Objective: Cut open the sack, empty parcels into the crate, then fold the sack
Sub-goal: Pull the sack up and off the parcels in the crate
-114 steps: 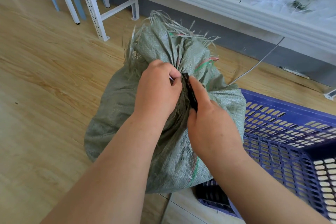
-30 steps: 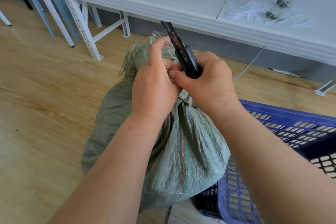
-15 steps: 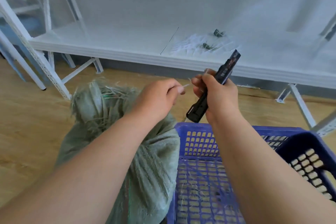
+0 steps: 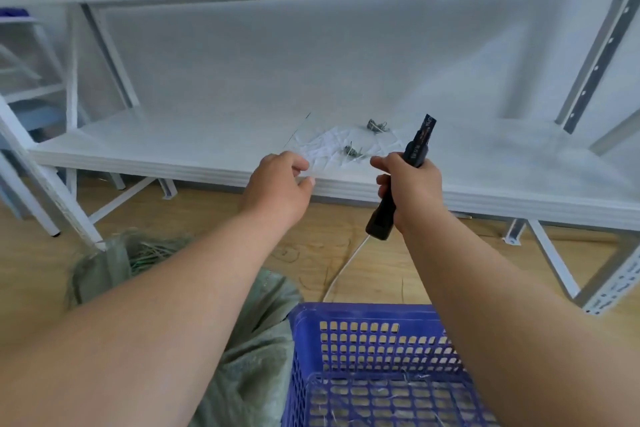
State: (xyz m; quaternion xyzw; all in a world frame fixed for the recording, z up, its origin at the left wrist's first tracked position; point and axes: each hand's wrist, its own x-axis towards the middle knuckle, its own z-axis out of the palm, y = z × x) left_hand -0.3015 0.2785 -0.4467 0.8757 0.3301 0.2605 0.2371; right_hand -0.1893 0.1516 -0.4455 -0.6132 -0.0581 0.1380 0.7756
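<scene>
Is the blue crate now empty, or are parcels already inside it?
Empty, in the part shown: the blue crate shows only its slotted walls and floor with loose fibres. Its near end is out of frame.

Both forearms bare to frame edge, no sleeves visible. Left hand & right hand: no gloves, rings, watch or wristband seen.

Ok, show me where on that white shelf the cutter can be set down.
Bare board lies left of the pile of white ties, toward the left upright, and right of the cutter toward the perforated post. The middle is crowded: ties and two dark knots sit there, between the left hand and the right hand.
</scene>
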